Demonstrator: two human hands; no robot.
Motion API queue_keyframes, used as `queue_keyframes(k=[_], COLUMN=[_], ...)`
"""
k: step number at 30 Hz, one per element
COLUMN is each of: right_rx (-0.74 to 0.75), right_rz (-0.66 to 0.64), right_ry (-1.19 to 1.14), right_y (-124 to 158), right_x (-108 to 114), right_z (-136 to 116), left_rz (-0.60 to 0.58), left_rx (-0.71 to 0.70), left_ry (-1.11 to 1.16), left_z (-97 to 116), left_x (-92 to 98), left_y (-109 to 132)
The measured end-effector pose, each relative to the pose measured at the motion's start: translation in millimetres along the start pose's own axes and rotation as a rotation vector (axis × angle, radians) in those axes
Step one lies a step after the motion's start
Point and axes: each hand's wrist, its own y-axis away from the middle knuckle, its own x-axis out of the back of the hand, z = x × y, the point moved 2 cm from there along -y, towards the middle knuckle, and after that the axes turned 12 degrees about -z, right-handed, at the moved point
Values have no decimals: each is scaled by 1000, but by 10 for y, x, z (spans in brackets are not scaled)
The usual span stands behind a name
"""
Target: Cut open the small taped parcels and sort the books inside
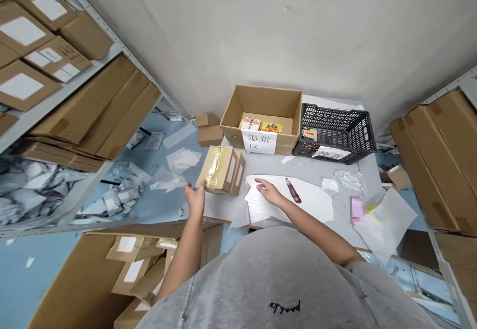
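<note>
Left hand [194,199]: open, fingers spread, fingertips at the lower corner of the taped carton [216,170]; contact unclear.
Right hand [269,192]: open, palm down, fingertips on the white sheet [290,202].
Carton: on the desk [309,166] near its edge, shiny tape across its face.
Knife [293,191]: red and black, on the sheet, just beside the right hand.
Box [261,101]: open cardboard, two packs [261,124] inside, behind the carton.
Crate [335,130]: black plastic, beside the box.
</note>
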Motion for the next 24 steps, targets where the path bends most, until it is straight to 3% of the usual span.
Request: queue_keyframes(k=[5,9,13,16,19,21,24], right_rx=[74,160,175,148,119,121,156], right_rz=[-8,122,132,120,207,277,406], right_ry=[30,118,160,120,117,128,114], right_y=[-918,-1628,-2018,-2057,-1906,-1701,-1228], right_x=[-286,-167,-100,-201,-263,-217,-9], right_z=[-309,-574,-703,-696,-696,-729,-782], left_rz=[-118,-77,-131,-130,-74,-86,-207], left_rx=[-120,-141,-53,-1,14,-38,-144], left_ry=[183,145,220,292,283,259,237], left_z=[-236,-372,-432,-412,-365,-302,-130], left_x=[-196,-318,-525,-637,-627,-585,-583], left_y=[-2,40,63,66,39,-1,-82])
